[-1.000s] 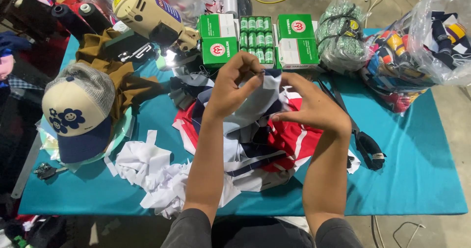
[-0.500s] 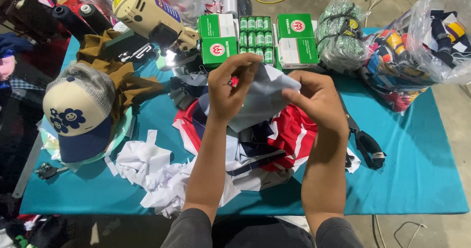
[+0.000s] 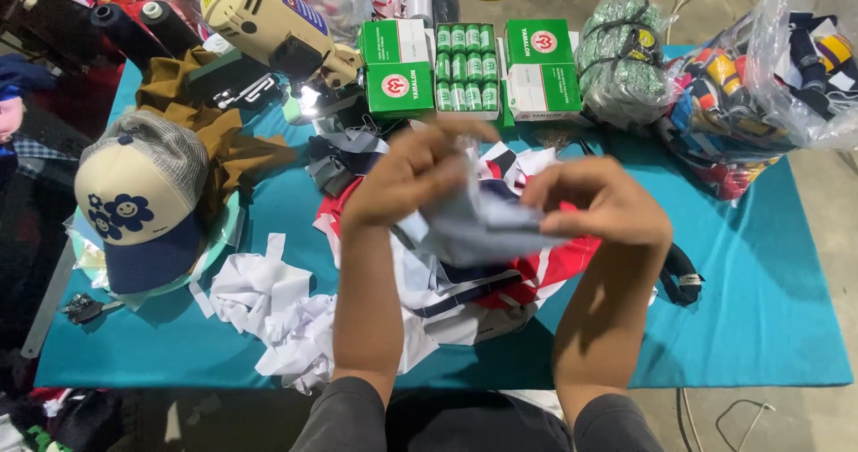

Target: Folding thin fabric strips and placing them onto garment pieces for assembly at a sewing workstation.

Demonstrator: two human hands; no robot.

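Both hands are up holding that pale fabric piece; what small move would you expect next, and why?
Probably spread it flat between the hands: the left hand and right hand pinch the pale fabric piece bunched, raised above the red and white pile.

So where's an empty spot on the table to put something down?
Bare blue cloth right of the right hand, below the bags. A smaller patch lies between the cap and scraps. The middle and back are crowded.
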